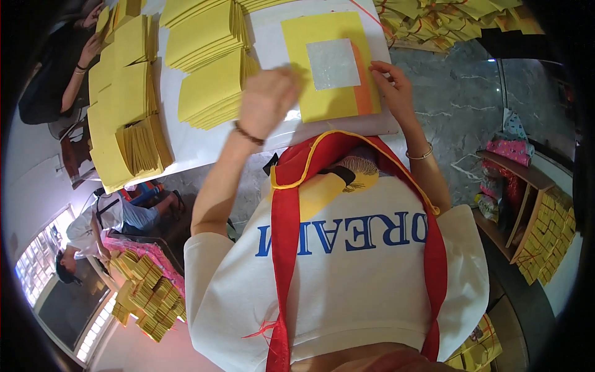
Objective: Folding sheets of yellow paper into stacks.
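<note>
A yellow paper sheet (328,31) with a silvery square (333,64) and an orange strip (361,99) lies flat on the white table, close to its near edge. My left hand (269,100) is over the table between this sheet and the yellow paper stacks. Motion blurs its fingers, so what it holds, if anything, cannot be made out. By the sheet's right edge is my right hand (395,88), fingers loosely bent and apart, with nothing visible in them. Fanned stacks of folded yellow paper (214,87) lie left of my left hand.
More yellow paper stacks (124,93) line the table's left side, where a co-worker's hand (91,49) handles paper. Another person (93,220) sits at lower left near tied yellow bundles (149,291). A wooden shelf (514,204) stands right; more bundles (446,18) lie at far right.
</note>
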`<state>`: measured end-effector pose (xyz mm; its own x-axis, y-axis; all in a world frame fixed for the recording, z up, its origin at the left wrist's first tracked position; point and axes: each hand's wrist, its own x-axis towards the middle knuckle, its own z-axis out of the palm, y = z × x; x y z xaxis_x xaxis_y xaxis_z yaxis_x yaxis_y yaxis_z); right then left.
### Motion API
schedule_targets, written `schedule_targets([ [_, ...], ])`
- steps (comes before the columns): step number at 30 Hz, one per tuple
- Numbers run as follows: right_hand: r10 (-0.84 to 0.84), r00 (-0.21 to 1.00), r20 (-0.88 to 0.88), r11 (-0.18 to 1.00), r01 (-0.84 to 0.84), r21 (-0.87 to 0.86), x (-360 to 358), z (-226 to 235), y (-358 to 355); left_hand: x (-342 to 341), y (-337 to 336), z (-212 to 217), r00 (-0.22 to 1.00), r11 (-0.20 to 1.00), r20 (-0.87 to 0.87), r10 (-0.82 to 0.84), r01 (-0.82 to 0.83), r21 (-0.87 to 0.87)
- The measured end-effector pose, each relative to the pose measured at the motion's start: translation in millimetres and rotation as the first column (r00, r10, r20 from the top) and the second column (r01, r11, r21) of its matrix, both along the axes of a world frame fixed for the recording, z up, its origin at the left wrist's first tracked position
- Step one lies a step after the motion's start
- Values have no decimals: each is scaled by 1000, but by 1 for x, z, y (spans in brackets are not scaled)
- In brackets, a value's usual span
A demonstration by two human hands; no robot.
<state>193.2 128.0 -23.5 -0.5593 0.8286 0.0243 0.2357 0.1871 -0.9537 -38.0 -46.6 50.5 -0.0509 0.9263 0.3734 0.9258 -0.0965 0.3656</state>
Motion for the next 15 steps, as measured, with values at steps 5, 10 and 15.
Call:
schedule_targets([
  [5, 65, 998, 19, 991, -67, 113, -4, -5, -2, 57, 25, -40, 962, 963, -52, -269, 266, -53],
  [10, 98, 993, -66, 992, -103, -72, -1, -13, 1, 49, 31, -45, 963, 962, 71, -260, 264, -64],
  [15, -14, 977, -213, 912, -75, -402, -3, -10, 1, 46, 36, -44, 948, 975, 247, -201, 219, -47],
])
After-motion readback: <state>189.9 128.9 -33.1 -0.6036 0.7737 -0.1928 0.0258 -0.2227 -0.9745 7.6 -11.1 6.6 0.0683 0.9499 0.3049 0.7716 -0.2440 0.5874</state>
